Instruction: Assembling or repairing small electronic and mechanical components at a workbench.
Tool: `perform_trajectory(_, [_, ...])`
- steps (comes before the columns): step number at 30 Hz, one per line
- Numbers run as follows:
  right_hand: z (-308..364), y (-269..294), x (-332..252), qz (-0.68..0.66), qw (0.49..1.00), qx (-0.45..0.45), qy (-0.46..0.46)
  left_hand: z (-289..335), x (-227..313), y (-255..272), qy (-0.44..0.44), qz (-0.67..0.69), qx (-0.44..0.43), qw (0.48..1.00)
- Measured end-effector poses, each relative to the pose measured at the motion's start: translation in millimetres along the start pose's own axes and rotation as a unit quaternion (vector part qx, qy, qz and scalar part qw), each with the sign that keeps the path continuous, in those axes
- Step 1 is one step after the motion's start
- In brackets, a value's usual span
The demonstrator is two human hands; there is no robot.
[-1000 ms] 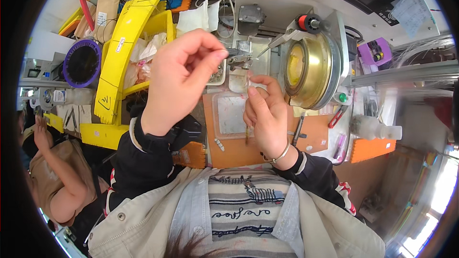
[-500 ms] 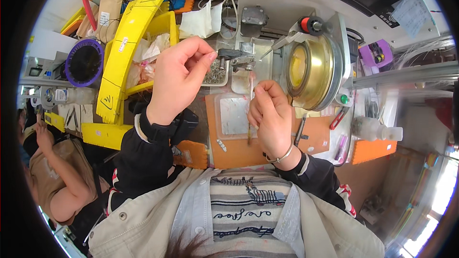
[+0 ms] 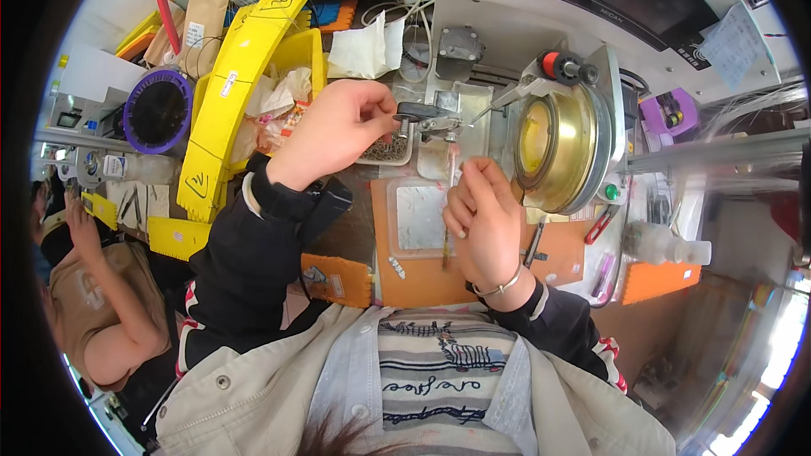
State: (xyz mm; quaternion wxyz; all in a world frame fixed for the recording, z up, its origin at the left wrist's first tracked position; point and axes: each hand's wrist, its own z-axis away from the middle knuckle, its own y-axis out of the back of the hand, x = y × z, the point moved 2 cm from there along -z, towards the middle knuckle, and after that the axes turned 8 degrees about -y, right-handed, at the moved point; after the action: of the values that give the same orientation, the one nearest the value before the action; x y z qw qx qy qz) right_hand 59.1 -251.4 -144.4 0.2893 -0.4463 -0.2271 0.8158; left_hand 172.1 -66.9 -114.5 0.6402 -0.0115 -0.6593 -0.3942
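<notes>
My left hand [image 3: 338, 131] is closed, its fingertips pinched over a small tray of tiny dark parts [image 3: 384, 149] next to the black knob of a small metal clamp [image 3: 427, 116]. My right hand [image 3: 484, 219] pinches a thin rod [image 3: 450, 194] that runs upright from the clamp down over a clear square plate [image 3: 418, 218] on the orange mat [image 3: 397, 274]. What my left fingertips hold is too small to see.
A brass-coloured spool [image 3: 557, 143] with a red-capped arm stands right of the clamp. Yellow plastic trays [image 3: 241, 84] and a purple reel [image 3: 158, 110] lie at left. Another person [image 3: 97, 287] sits at far left. A clear bottle [image 3: 663, 245] lies at right.
My left hand has come down and to the right, from raised above the bench to the parts tray by the clamp. My right hand stays on the rod.
</notes>
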Motion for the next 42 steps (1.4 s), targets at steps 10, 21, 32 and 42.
perform_trajectory(10, [-39.5,-24.2,-8.5,-0.148,0.987,0.055,0.013,-38.9,59.4,3.8,-0.284,-0.069,-0.033,0.956])
perform_trajectory(21, [-20.4,-19.8,-8.0,-0.122,0.99,0.059,-0.027,-23.1,68.4,-14.1,-0.322,-0.098,0.189,0.923])
perform_trajectory(32, [4.4,-18.2,-4.7,-0.044,0.999,0.001,-0.013,46.7,59.4,-40.1,-0.523,-0.226,0.118,0.813])
perform_trajectory(42, [-35.4,-22.6,-6.3,0.042,0.987,0.081,0.136,-39.0,52.4,2.9,-0.229,0.012,-0.038,0.973])
